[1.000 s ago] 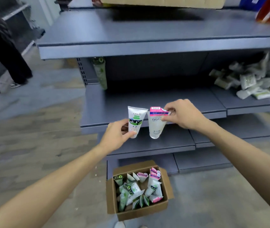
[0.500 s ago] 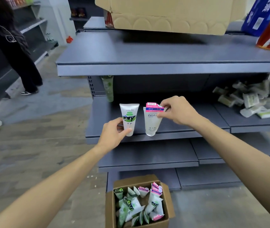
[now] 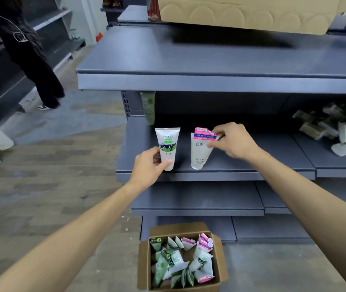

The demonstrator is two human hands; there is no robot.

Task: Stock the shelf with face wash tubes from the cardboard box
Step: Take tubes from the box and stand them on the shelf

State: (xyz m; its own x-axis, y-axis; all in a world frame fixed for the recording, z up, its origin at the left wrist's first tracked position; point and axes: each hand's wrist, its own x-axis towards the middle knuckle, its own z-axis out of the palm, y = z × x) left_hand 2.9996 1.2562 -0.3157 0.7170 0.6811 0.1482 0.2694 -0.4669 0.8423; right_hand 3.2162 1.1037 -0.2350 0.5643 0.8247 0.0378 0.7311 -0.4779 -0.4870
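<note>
Head cam looking down at a grey store shelf (image 3: 220,173), and the person's got a tube in each hand. Left hand (image 3: 146,168) has its fingers and thumb wrapped round the lower end of a white tube with a green cow label (image 3: 167,144), standing cap-down right by the front edge of the middle shelf, toward its left end. Right hand (image 3: 234,141) is pinching the top of a white tube with a pink and blue label (image 3: 201,148) that reads "Facial", also cap-down, just beside the first one with a small gap between them. Can't quite tell if the caps are actually touching the shelf or a hair above it.

Down on the floor below, the open cardboard box (image 3: 144,268) is crammed with more tubes, green ones to the left, pink ones to the right. A green tube (image 3: 149,108) stands at the back left corner of that same shelf. Off to the right end there's a heap of white and green packets (image 3: 340,129). A big cardboard carton (image 3: 241,11) sits up on the top shelf. Someone in dark clothes (image 3: 31,57) is standing in the aisle at left.
</note>
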